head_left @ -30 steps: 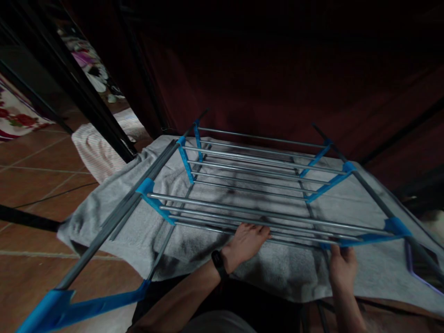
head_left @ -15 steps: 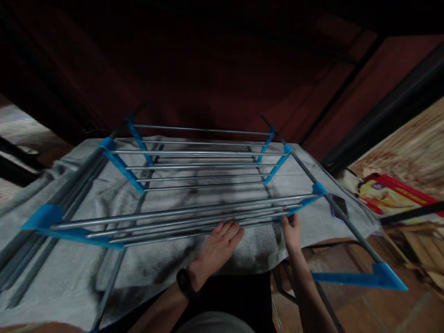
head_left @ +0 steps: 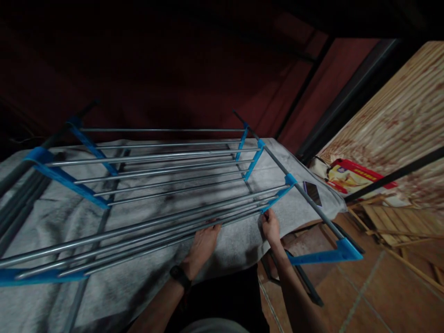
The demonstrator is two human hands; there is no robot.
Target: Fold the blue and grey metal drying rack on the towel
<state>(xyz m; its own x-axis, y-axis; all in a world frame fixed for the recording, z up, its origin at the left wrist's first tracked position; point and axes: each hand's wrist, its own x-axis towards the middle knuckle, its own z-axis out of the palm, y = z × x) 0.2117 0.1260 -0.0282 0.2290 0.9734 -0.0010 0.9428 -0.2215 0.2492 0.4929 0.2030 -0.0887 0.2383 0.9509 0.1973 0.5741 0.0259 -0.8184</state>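
Observation:
A rack of grey metal rods (head_left: pixel 163 157) with blue plastic brackets lies across a grey cloth (head_left: pixel 243 240), looking like a clothes drying rack. My left hand (head_left: pixel 204 245), a dark watch on its wrist, is closed around the nearest, lowest rods near their middle; its fingertips are partly hidden by them. To its right, my right hand (head_left: pixel 270 226) pinches the lower end of a blue bracket (head_left: pixel 279 198), where the rods meet it. Beyond that, a side tube (head_left: pixel 317 212) runs down to a blue corner piece (head_left: pixel 347 249).
A phone (head_left: pixel 312 193) lies on the cloth right of the side tube. Farther right are a red and yellow box (head_left: pixel 357 175) and a wooden slatted piece (head_left: pixel 395 222) on the tiled floor (head_left: pixel 367 291). A dark red surface (head_left: pixel 166 69) stands behind.
The view has turned right, so the rack appears farther left. My left hand's fingers now curl around the rods instead of lying over them. My right hand stays at the bracket's end.

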